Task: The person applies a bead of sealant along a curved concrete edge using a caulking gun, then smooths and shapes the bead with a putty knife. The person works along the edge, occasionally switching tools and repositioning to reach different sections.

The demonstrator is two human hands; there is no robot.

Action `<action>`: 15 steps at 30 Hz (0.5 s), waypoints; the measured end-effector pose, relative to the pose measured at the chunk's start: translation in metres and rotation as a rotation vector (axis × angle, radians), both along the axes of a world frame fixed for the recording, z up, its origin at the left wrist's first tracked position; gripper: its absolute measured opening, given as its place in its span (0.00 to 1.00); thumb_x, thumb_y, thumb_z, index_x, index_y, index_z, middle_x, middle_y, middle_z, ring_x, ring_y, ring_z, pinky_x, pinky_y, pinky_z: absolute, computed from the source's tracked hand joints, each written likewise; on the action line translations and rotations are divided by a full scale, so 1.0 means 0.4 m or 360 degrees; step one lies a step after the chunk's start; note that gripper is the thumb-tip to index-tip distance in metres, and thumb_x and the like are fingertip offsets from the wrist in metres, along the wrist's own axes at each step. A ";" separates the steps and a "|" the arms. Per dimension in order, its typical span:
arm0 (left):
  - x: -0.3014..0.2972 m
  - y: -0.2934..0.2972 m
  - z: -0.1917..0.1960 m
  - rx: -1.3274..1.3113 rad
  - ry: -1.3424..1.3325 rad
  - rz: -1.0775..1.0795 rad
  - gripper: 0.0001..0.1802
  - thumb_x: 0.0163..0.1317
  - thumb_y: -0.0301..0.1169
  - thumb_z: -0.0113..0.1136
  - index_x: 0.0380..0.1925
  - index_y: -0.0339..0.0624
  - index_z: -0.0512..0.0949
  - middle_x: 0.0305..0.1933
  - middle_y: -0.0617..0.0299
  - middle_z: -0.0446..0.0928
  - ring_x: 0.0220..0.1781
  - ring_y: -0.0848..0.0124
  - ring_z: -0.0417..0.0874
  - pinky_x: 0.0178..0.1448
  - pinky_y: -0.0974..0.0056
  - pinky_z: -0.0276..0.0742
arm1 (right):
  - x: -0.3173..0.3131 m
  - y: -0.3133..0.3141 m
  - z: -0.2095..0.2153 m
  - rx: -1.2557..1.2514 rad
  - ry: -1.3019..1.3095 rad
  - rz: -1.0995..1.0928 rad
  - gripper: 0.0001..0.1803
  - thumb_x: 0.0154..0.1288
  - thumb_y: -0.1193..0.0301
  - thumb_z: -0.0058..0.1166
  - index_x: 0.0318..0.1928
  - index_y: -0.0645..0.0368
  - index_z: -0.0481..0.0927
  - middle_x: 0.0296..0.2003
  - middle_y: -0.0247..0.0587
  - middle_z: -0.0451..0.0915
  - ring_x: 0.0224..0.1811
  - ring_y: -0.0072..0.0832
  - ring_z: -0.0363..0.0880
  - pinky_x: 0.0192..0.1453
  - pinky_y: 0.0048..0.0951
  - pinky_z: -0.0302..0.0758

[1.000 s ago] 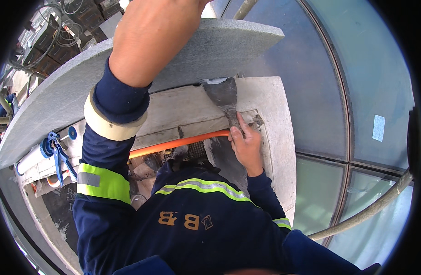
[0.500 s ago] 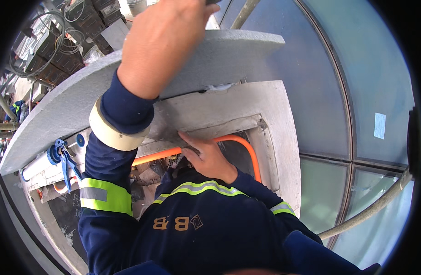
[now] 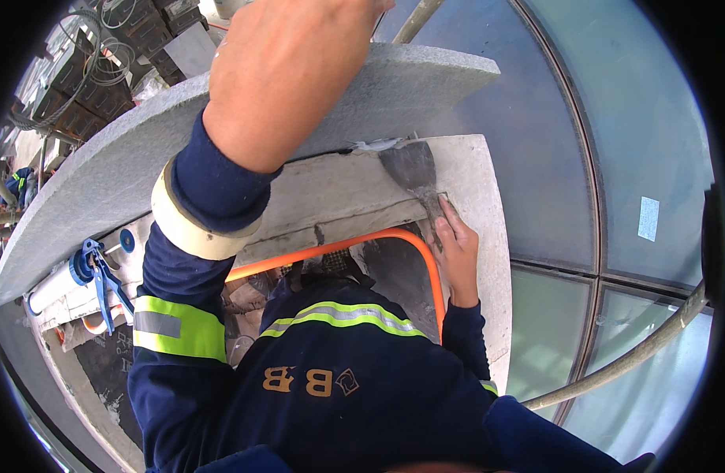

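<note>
My right hand (image 3: 457, 246) grips a putty knife (image 3: 408, 165), fingers along its handle. The wide dark blade lies over the pale stone ledge (image 3: 477, 173), its edge close to a white filler patch (image 3: 376, 145) at the joint with the grey stone slab (image 3: 449, 69). My left hand (image 3: 291, 71) reaches over the slab near the top edge of the view. Its fingers are mostly cut off there, so what they hold is hidden. Around my left sleeve cuff sits a roll of cream tape (image 3: 190, 225).
A caulking gun (image 3: 102, 276) with a blue frame lies at the left on the ledge. An orange hose (image 3: 362, 239) bends through the opening in front of me. Glass panels (image 3: 536, 118) stand at the right, crossed by a pole (image 3: 630, 363). Dark crates (image 3: 78, 87) and coiled cable are far left.
My right hand has moved right and away from me, bringing the putty knife into plain sight on the ledge. My left hand stays over the slab, shifted slightly.
</note>
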State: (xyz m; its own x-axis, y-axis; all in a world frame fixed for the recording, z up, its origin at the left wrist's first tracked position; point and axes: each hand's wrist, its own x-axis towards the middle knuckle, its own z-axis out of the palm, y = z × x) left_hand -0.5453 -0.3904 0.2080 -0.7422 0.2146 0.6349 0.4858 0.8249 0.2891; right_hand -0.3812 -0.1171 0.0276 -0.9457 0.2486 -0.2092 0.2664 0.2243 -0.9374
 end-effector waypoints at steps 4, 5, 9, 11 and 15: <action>0.004 -0.003 0.001 0.0000 0.0085 -0.0011 0.10 0.72 0.32 0.58 0.43 0.34 0.77 0.29 0.44 0.81 0.33 0.46 0.85 0.37 0.48 0.79 | -0.014 -0.021 -0.013 0.0107 0.0002 0.0121 0.28 0.77 0.70 0.53 0.72 0.72 0.70 0.25 0.28 0.75 0.27 0.13 0.69 0.35 0.19 0.70; 0.001 -0.005 0.001 0.0013 0.0011 -0.0014 0.10 0.72 0.32 0.58 0.43 0.34 0.77 0.29 0.44 0.81 0.33 0.46 0.85 0.37 0.48 0.79 | -0.013 -0.030 -0.016 0.0126 0.0013 0.0134 0.29 0.77 0.70 0.53 0.72 0.72 0.70 0.24 0.29 0.75 0.28 0.14 0.70 0.36 0.20 0.71; -0.009 -0.003 -0.005 0.0039 -0.0072 -0.0018 0.11 0.72 0.32 0.58 0.41 0.33 0.77 0.30 0.41 0.81 0.34 0.44 0.85 0.38 0.47 0.79 | 0.003 -0.091 -0.033 0.0185 0.0118 0.0173 0.29 0.77 0.69 0.53 0.72 0.72 0.70 0.24 0.30 0.77 0.27 0.14 0.70 0.34 0.20 0.71; -0.012 -0.002 -0.008 0.0021 -0.0065 0.0005 0.11 0.72 0.32 0.58 0.41 0.33 0.77 0.30 0.40 0.82 0.34 0.43 0.84 0.39 0.46 0.79 | 0.007 -0.117 -0.035 0.0154 0.0193 0.0152 0.29 0.79 0.69 0.52 0.73 0.72 0.68 0.24 0.28 0.76 0.21 0.10 0.65 0.26 0.17 0.64; -0.011 0.002 -0.006 0.0018 -0.0040 -0.0012 0.11 0.72 0.32 0.58 0.40 0.33 0.77 0.31 0.40 0.82 0.35 0.41 0.84 0.40 0.45 0.79 | 0.015 -0.140 -0.025 0.0173 0.0156 0.0180 0.29 0.77 0.70 0.53 0.73 0.72 0.68 0.25 0.31 0.77 0.26 0.14 0.71 0.32 0.19 0.70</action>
